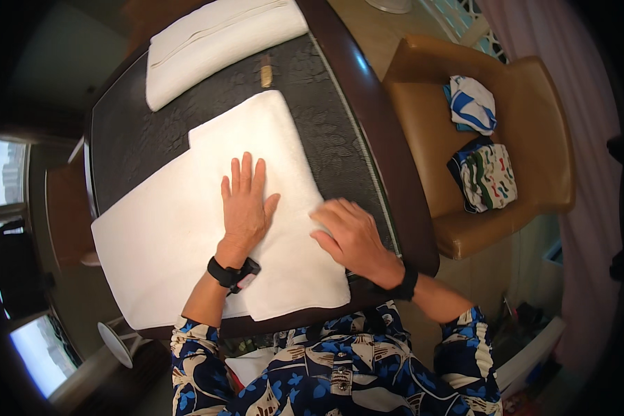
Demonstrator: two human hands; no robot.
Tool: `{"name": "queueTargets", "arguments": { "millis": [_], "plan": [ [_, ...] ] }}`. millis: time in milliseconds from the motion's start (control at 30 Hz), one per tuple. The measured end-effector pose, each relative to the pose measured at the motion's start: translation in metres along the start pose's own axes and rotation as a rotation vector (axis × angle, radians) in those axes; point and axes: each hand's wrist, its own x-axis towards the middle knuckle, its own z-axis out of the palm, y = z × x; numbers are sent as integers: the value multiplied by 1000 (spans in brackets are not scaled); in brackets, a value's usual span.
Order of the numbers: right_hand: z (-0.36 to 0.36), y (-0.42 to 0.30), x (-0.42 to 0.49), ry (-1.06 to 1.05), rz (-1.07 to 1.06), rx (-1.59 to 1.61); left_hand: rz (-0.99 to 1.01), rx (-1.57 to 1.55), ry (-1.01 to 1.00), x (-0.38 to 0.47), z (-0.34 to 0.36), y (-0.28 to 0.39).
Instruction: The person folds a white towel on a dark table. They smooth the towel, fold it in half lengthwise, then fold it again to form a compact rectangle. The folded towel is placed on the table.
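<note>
A white towel [151, 234] lies spread across the near part of a table, with one part folded over on its right side. My left hand [244, 208] rests palm down on the folded part [286, 171], fingers apart, holding nothing. At the towel's right edge is my right hand [351, 234], its fingers curled and slightly blurred. Whether it pinches the edge cannot be made out. Each wrist wears a black band, and the left one [239, 275] carries a small device.
A folded white towel [223, 47] lies at the table's far end, near a small yellowish object [266, 73]. The dark patterned tablecloth [322, 130] shows around them. To the right, a brown armchair [421, 119] holds folded clothes [486, 177]. A pink curtain [556, 104] hangs behind it.
</note>
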Motion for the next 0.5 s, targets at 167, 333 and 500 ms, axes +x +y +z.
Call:
{"name": "queueTargets", "arguments": {
  "millis": [167, 333, 500],
  "plan": [
    [41, 23, 76, -232, -139, -265, -40, 36, 82, -9, 2, -14],
    [55, 55, 105, -469, -54, -546, -139, -36, 58, -38, 3, -28],
    [55, 61, 100, -425, -75, -505, -216, -437, 129, -90, -2, -23]
  ]
}}
